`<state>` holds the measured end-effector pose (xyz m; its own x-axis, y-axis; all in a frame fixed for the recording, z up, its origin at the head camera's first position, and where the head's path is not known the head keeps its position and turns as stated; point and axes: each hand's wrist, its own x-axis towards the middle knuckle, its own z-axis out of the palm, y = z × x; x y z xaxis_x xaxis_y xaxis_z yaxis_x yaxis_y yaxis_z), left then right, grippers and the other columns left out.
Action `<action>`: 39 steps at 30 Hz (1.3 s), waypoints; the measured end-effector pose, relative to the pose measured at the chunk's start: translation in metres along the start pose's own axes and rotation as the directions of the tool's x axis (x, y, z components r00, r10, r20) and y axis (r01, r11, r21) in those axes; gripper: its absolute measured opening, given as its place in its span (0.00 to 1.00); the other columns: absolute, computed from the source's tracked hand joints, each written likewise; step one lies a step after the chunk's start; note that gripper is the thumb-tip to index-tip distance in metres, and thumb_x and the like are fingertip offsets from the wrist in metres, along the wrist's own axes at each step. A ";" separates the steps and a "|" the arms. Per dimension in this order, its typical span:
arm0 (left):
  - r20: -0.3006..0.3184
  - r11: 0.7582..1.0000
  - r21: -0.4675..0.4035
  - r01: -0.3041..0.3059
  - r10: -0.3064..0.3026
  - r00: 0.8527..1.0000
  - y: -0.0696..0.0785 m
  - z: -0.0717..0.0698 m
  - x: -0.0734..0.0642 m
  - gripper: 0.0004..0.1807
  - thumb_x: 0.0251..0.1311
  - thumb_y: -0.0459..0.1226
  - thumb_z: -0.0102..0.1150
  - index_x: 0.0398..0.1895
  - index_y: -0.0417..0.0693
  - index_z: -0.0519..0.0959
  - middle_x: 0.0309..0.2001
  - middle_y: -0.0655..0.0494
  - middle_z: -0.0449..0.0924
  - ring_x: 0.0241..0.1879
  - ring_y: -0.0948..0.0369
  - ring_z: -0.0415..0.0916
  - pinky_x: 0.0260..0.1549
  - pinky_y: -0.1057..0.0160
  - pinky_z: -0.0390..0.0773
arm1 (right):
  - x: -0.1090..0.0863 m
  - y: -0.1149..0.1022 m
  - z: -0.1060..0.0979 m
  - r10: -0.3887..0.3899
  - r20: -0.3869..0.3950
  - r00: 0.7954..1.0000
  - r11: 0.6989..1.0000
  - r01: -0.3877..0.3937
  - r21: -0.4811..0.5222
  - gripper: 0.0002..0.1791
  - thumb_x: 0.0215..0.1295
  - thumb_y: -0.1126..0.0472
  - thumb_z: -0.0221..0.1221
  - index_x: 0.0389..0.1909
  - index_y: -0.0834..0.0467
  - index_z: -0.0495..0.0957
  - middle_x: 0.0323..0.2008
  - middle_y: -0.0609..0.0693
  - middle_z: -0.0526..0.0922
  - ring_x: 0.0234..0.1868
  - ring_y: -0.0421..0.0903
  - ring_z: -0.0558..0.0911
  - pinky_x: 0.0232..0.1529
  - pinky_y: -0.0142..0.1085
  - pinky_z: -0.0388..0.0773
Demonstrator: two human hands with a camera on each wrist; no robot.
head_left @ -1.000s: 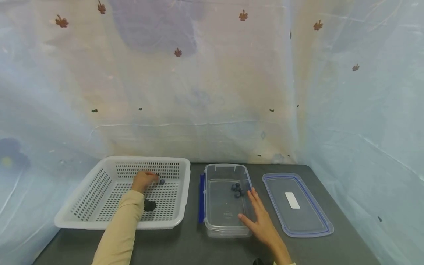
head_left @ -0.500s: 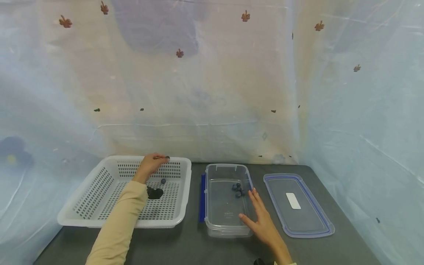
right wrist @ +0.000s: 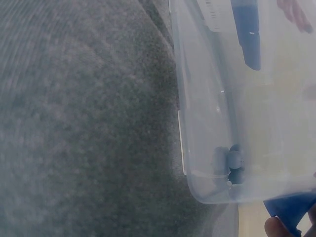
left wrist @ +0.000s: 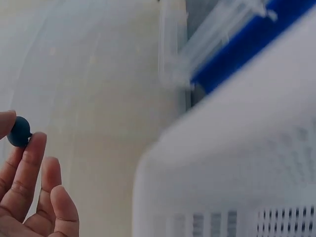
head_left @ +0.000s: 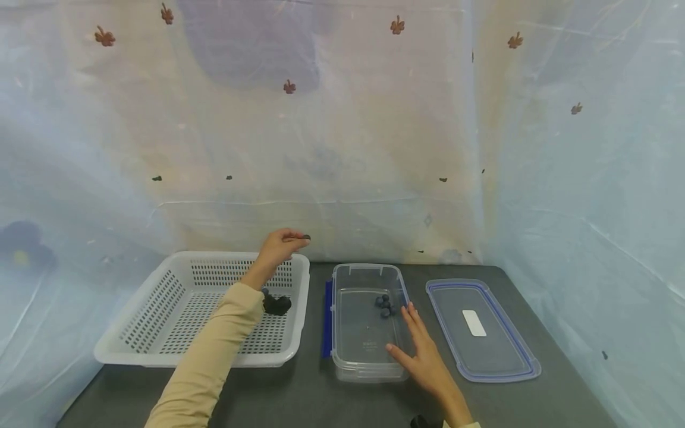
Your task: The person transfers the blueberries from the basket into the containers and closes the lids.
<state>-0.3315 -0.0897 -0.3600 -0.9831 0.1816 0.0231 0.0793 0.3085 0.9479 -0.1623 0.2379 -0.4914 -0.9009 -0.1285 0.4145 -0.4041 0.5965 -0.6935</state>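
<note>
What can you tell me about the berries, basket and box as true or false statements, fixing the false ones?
The left grip pinches a dark berry. True.
The lid covers the clear box. False: the lid lies on the table, right of the box.
Several berries sit inside the clear box. True.
The basket stands right of the clear box. False: the basket stands left of it.
The basket is white. True.
</note>
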 end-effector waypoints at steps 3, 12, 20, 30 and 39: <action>0.033 1.000 -0.024 -0.011 0.011 0.999 0.007 0.015 0.001 0.24 0.66 0.43 0.60 0.60 0.40 0.73 0.56 0.42 0.76 0.54 0.47 0.73 0.54 0.45 0.70 | 0.000 0.000 0.000 0.003 -0.001 1.000 1.000 -0.003 -0.002 0.45 0.60 0.53 0.66 0.73 0.64 0.56 0.74 0.62 0.50 0.71 0.64 0.53 0.61 0.65 0.56; 0.094 0.994 -0.061 -0.088 0.094 0.991 0.019 0.066 0.007 0.20 0.64 0.40 0.62 0.56 0.41 0.76 0.48 0.46 0.81 0.47 0.49 0.78 0.44 0.52 0.76 | -0.001 -0.002 0.000 -0.001 -0.004 1.000 1.000 0.001 -0.001 0.45 0.59 0.54 0.67 0.73 0.63 0.56 0.73 0.63 0.50 0.71 0.64 0.53 0.61 0.64 0.55; 0.136 0.993 -0.071 -0.094 0.103 0.985 0.026 0.117 0.010 0.15 0.64 0.39 0.62 0.52 0.45 0.80 0.43 0.49 0.82 0.39 0.55 0.81 0.37 0.56 0.79 | -0.001 -0.002 0.000 0.009 0.005 1.000 1.000 -0.009 0.007 0.45 0.60 0.53 0.65 0.73 0.64 0.55 0.74 0.61 0.49 0.71 0.64 0.52 0.61 0.65 0.54; 0.117 0.995 -0.073 -0.067 0.075 0.990 0.009 0.167 0.019 0.15 0.61 0.37 0.65 0.48 0.39 0.80 0.37 0.47 0.83 0.34 0.54 0.81 0.33 0.59 0.79 | -0.001 0.000 0.002 0.014 0.016 1.000 1.000 -0.014 0.019 0.44 0.62 0.52 0.64 0.74 0.61 0.54 0.74 0.62 0.48 0.71 0.65 0.52 0.59 0.67 0.56; -0.028 0.989 -0.145 0.010 -0.014 1.000 -0.017 0.199 0.017 0.13 0.54 0.33 0.69 0.42 0.37 0.80 0.33 0.50 0.83 0.31 0.57 0.80 0.36 0.56 0.81 | 0.001 0.000 0.001 0.002 0.014 1.000 1.000 -0.002 0.016 0.45 0.61 0.53 0.65 0.74 0.62 0.54 0.74 0.64 0.48 0.71 0.65 0.52 0.60 0.67 0.55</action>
<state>-0.3168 0.0937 -0.4388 -0.9883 0.1511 0.0187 0.0449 0.1720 0.9841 -0.1631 0.2373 -0.4915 -0.9037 -0.1384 0.4051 -0.4049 0.5836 -0.7039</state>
